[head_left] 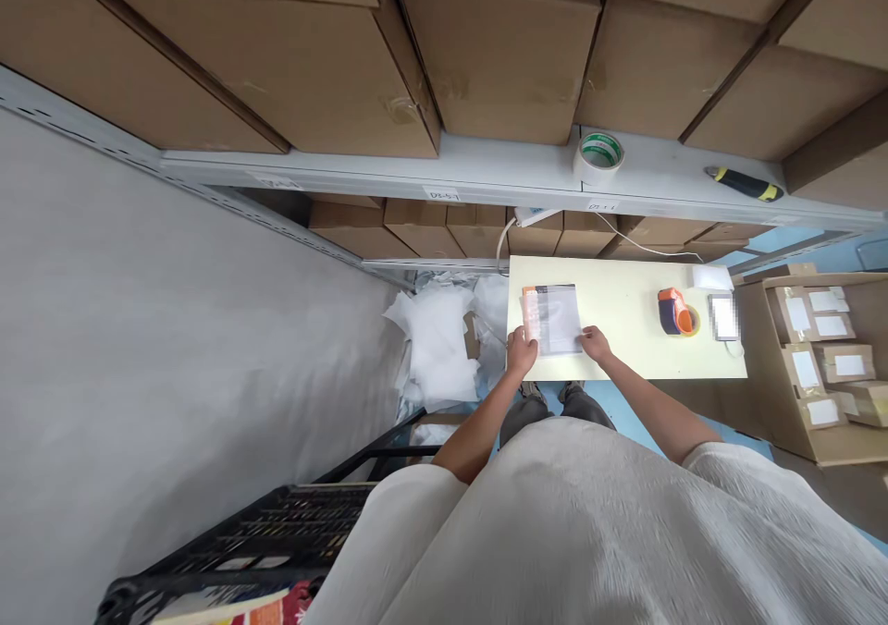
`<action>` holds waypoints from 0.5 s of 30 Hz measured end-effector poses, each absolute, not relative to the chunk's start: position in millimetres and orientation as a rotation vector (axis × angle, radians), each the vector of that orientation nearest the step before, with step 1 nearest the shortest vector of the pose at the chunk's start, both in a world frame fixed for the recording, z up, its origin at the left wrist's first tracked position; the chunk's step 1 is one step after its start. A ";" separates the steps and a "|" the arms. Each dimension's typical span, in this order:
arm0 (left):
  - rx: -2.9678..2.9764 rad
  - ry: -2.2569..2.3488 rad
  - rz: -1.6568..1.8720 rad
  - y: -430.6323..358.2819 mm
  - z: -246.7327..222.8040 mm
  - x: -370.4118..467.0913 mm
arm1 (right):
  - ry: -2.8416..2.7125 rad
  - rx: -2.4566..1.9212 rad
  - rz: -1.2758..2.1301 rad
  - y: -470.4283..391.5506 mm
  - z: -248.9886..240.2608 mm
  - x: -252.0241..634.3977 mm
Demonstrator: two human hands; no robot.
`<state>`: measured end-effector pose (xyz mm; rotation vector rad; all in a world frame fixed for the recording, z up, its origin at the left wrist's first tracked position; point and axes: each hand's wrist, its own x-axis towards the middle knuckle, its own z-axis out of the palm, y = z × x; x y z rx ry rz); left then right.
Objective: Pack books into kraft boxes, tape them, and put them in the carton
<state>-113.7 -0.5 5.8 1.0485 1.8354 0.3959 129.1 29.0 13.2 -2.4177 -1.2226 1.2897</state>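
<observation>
On the pale yellow table (624, 283) lies a flat, rectangular plastic-wrapped package (555, 320). It has a grey-white face, with orange and black along its left and top edges; its contents are too blurred to name. My left hand (522, 352) grips the lower left edge, fingers closed. At the lower right edge, my right hand (594, 342) pinches the package between thumb and fingers. To the right of it stand an orange and dark blue tape dispenser (672, 312) and a device with a bright screen (724, 318).
Cardboard boxes (496, 61) fill the shelf (486, 163) above, where a tape roll (598, 155) and a yellow-black cutter (746, 184) lie. White foam sheets (440, 338) are heaped left of the table. A large carton (763, 357) with labelled boxes stands right; a black crate (305, 523) is lower left.
</observation>
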 end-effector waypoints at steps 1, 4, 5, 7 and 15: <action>1.084 1.821 0.393 -4.4 6.3 -112.5 | -1.240 -2.435 1.288 26.4 12.5 129.0; 1.170 1.777 0.393 -16.0 8.0 -108.3 | -1.304 -2.474 1.265 19.8 10.2 126.6; 1.187 1.759 0.401 -19.1 8.4 -107.5 | -1.324 -2.483 1.251 18.5 9.3 125.4; 1.205 1.723 0.424 -23.3 8.8 -107.3 | -1.355 -2.500 1.219 17.9 7.6 122.9; 1.194 1.690 0.493 -12.7 8.4 -120.3 | -1.292 -2.472 1.204 30.4 1.2 114.0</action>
